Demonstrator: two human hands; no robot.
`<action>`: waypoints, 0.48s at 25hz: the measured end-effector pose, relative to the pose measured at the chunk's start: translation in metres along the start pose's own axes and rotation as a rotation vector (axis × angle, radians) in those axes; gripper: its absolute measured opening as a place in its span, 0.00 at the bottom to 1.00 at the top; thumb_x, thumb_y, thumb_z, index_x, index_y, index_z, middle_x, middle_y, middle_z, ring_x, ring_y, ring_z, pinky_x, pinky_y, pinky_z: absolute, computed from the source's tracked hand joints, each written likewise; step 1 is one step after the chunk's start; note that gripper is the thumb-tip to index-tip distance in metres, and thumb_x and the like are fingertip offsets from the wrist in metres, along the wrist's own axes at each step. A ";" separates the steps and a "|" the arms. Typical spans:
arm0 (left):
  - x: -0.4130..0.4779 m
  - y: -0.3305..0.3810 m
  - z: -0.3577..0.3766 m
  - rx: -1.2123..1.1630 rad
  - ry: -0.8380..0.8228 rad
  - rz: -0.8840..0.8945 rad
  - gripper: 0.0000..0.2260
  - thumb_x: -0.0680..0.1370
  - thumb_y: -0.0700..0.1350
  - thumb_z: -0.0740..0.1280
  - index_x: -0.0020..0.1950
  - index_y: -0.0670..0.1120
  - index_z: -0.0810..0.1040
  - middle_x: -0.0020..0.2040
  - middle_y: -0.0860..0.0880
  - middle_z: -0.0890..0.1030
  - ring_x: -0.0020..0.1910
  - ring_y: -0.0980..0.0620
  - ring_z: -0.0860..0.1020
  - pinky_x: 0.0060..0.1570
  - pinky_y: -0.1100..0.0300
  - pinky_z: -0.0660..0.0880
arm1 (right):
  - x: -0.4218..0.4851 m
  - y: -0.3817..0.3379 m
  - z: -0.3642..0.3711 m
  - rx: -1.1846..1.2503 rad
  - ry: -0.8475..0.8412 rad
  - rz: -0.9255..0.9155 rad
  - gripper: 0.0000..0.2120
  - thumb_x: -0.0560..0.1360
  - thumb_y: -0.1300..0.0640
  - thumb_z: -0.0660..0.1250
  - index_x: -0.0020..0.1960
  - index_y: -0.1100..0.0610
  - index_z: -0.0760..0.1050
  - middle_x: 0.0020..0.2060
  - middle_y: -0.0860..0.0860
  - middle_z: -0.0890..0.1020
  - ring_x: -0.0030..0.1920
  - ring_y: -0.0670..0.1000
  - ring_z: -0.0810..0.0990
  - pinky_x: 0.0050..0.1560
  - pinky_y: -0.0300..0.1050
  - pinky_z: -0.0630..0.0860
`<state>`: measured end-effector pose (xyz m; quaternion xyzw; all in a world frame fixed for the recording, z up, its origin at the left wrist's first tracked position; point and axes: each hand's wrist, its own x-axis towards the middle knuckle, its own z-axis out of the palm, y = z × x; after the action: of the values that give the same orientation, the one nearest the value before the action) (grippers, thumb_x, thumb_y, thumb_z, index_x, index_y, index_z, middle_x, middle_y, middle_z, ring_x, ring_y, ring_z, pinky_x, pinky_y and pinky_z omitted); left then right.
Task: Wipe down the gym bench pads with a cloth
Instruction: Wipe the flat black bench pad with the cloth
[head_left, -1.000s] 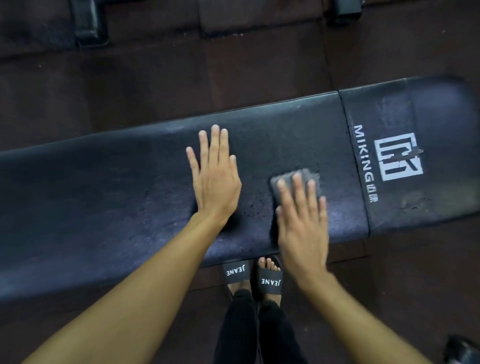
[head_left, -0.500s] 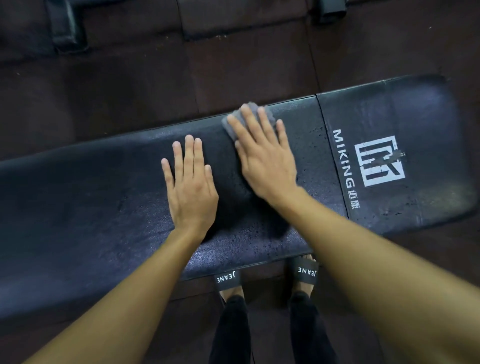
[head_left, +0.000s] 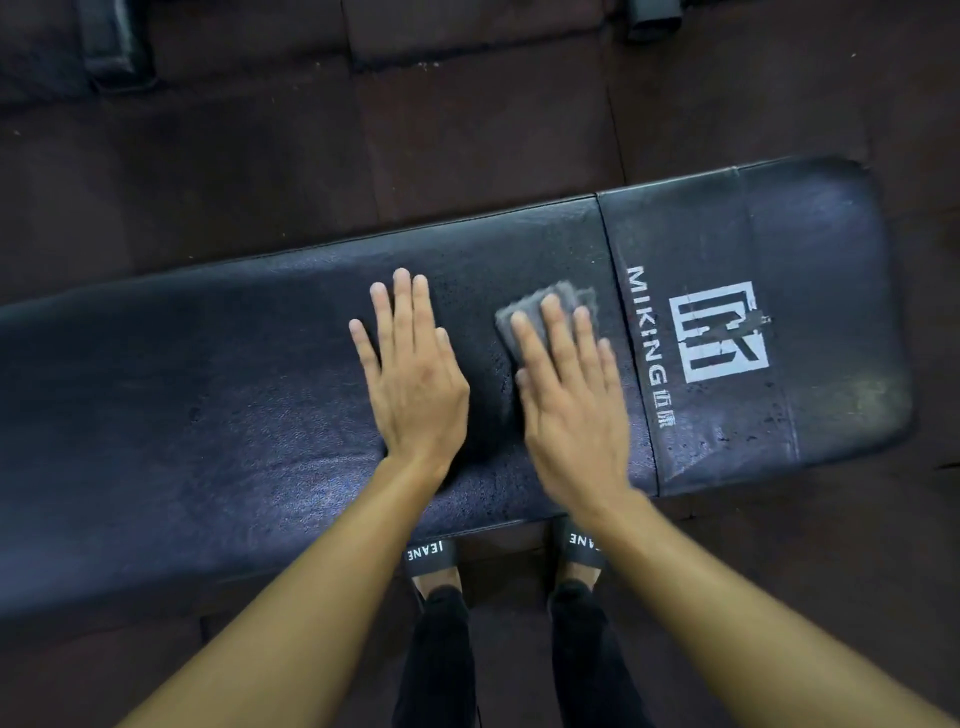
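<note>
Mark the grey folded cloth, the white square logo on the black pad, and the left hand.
Grey folded cloth (head_left: 571, 295), head view, far edge beyond fingertips.
White square logo (head_left: 719, 335), head view, centre.
Left hand (head_left: 415, 384), head view, back.

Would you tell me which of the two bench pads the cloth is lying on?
The long plain pad; the short pad beside the cloth carries the logo.
</note>
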<state>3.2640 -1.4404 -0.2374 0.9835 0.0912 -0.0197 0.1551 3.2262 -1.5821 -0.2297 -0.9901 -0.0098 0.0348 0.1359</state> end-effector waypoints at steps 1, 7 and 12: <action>0.000 0.001 0.002 0.004 0.000 -0.013 0.24 0.83 0.45 0.47 0.80 0.44 0.55 0.80 0.49 0.54 0.80 0.49 0.49 0.77 0.44 0.47 | -0.014 -0.005 0.002 -0.016 -0.003 -0.044 0.24 0.84 0.50 0.54 0.80 0.47 0.57 0.79 0.49 0.57 0.80 0.53 0.54 0.77 0.54 0.56; 0.005 0.000 0.003 0.059 -0.012 -0.023 0.24 0.83 0.44 0.48 0.80 0.45 0.54 0.81 0.49 0.53 0.80 0.49 0.48 0.78 0.45 0.45 | 0.035 -0.012 0.009 -0.038 0.018 -0.247 0.23 0.84 0.50 0.54 0.78 0.45 0.60 0.78 0.49 0.61 0.79 0.55 0.58 0.76 0.56 0.60; 0.005 0.000 0.001 0.032 -0.030 -0.034 0.23 0.84 0.45 0.49 0.80 0.46 0.53 0.81 0.51 0.51 0.80 0.51 0.46 0.78 0.46 0.42 | 0.112 0.020 -0.005 -0.115 0.001 -0.355 0.26 0.79 0.57 0.56 0.76 0.44 0.64 0.77 0.49 0.64 0.77 0.58 0.61 0.75 0.56 0.58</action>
<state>3.2685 -1.4396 -0.2386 0.9838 0.1052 -0.0388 0.1401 3.3384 -1.5999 -0.2378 -0.9789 -0.1865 0.0090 0.0831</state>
